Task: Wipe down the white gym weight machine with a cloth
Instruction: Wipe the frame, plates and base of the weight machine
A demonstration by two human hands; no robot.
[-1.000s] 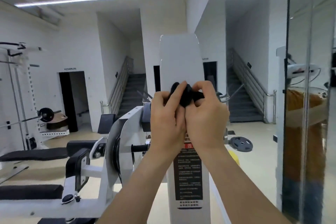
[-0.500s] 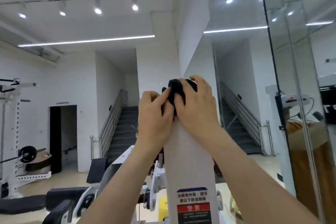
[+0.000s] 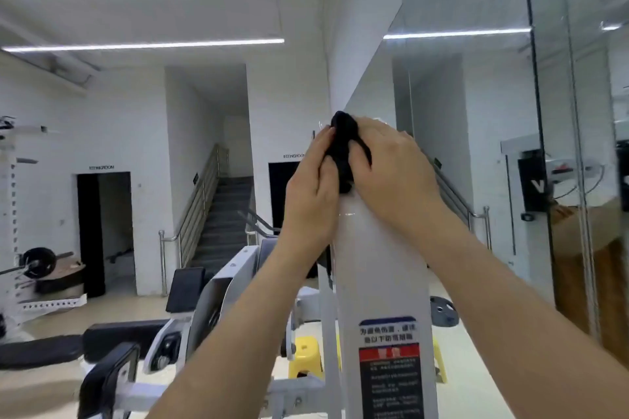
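- left hand [image 3: 311,192] and right hand [image 3: 391,173]: fingers curled, gripping bunched black cloth [image 3: 343,153].
- cloth pressed against top of tall white glossy machine column [image 3: 377,265].

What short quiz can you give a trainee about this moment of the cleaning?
1. True or false: the left hand and the right hand both hold the black cloth near the top of the white column.
2. The stool behind the column is: A red, B yellow, C green.
3. Fill in: the warning label on the column sits ___ the hands.
Key: 1 true; 2 B; 3 below.
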